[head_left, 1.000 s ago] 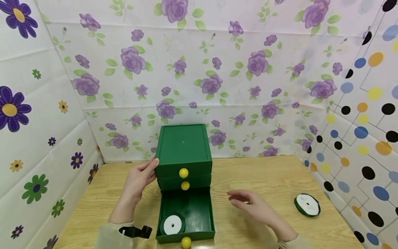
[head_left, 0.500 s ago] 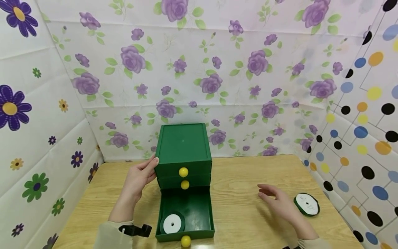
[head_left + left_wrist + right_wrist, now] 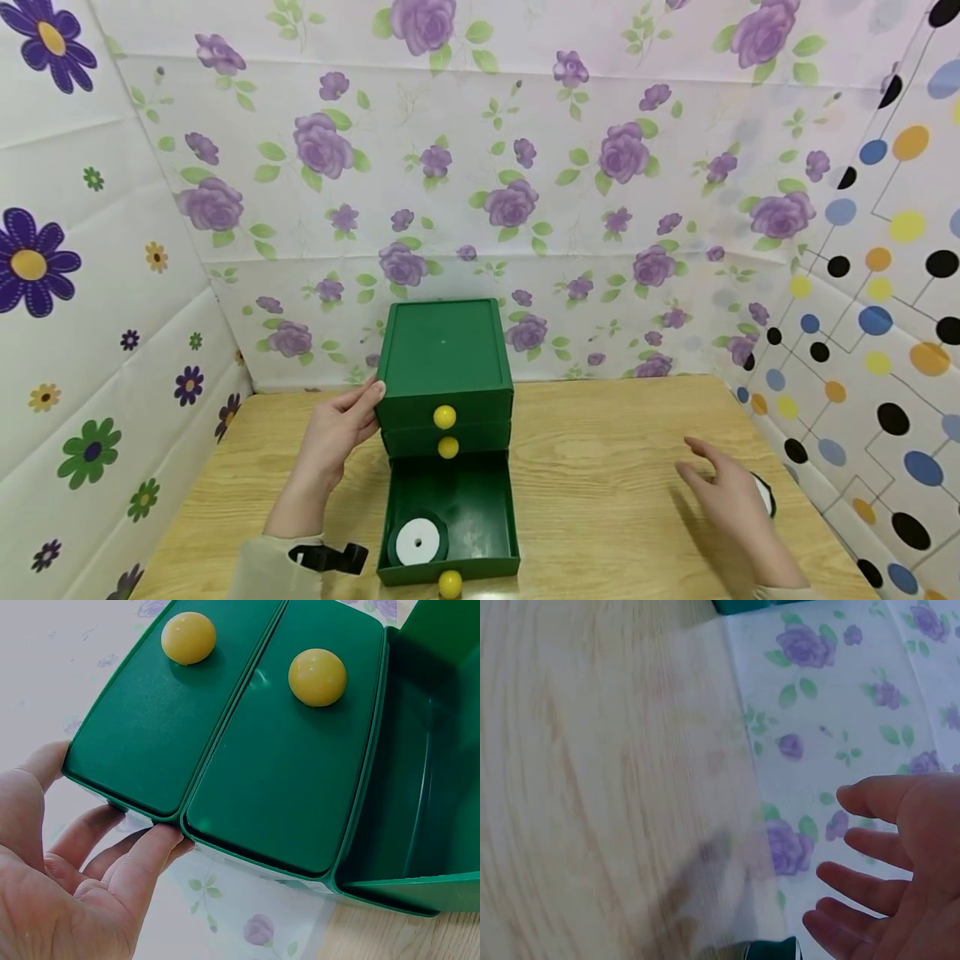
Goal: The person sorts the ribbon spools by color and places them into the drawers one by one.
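A green drawer cabinet (image 3: 442, 350) with yellow ball knobs stands on the table, its bottom drawer (image 3: 480, 517) pulled out. Inside that drawer, at the front left, lies a ribbon spool (image 3: 417, 542) with a white face and dark green rim. My left hand (image 3: 337, 433) grips the cabinet's upper left edge; in the left wrist view, the thumb is at its corner and the fingers (image 3: 142, 862) touch its side. My right hand (image 3: 727, 500), fingers spread, hovers over the table and partly hides a second ribbon spool (image 3: 765, 493). Nothing is in that hand.
The wooden table (image 3: 600, 433) extends right of the cabinet. Flowered cloth (image 3: 555, 167) rises behind it, with patterned cloths on both sides. Two upper drawers with yellow knobs (image 3: 445, 417) are closed.
My right hand has moved right, away from beside the open drawer to the spool on the table's right, now partly covering it. The left hand has stayed on the cabinet.
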Demonstrator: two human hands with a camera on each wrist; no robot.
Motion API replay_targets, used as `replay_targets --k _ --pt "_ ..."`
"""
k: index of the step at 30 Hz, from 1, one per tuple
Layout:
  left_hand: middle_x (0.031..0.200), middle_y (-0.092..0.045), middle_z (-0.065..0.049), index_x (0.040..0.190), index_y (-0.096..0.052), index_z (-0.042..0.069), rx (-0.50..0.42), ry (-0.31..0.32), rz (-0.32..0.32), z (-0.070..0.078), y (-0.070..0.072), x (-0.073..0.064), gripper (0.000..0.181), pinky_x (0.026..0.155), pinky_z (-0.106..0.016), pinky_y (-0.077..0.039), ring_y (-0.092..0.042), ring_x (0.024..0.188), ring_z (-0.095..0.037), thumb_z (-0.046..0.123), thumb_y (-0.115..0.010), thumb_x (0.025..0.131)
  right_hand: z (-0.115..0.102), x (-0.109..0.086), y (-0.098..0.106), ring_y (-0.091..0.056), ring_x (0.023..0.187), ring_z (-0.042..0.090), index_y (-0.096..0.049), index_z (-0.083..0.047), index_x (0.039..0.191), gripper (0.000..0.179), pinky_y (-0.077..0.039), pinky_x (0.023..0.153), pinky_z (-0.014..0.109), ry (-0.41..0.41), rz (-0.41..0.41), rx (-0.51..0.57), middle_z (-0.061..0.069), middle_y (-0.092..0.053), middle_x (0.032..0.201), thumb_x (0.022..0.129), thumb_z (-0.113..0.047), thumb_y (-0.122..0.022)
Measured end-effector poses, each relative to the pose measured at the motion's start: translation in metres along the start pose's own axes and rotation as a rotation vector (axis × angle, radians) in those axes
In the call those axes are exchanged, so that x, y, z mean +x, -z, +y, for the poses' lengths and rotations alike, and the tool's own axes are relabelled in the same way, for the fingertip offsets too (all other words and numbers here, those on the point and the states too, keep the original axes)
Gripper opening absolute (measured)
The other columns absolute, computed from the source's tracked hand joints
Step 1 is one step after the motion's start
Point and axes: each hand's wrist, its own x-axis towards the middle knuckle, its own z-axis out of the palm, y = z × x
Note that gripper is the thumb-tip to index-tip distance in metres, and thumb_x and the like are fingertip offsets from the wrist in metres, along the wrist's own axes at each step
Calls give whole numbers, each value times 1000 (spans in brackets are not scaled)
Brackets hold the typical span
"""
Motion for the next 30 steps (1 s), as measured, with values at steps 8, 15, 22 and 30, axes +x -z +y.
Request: replay_targets --k 8,15,22,30 --pt "153 -42 -9 145 -50 6 11 4 8 1 -1 0 82 96 -36 -51 -53 128 -28 58 -71 86 21 -1 12 -42 121 57 -43 4 146 86 -38 94 72 7 31 -159 35 -45 139 93 -62 -59" --pt "153 -42 -7 145 -51 6 19 0 3 1 0 -1 80 97 -36 -51 -53 128 -28 57 -70 87 40 1 20 -35 116 64 -36 14 145 101 -31 93 77 -93 -56 -251 46 -38 132 87 -63 -67" --pt "153 -43 -7 145 -51 6 15 -3 0 0 -1 -1 80 97 -36 -51 -52 128 -28 58 -70 86 48 4 26 -38 113 64 -39 16 141 100 -29 94 76 -113 -23 -300 47 -43 127 85 -60 -71" --pt "153 -41 -11 146 -50 7 13 1 4 -1 0 0 80 97 -37 -51 -52 129 -29 58 -70 87 52 1 35 -35 113 64 -41 19 136 105 -19 96 73 -134 -34 -348 48 -44 125 81 -64 -72"
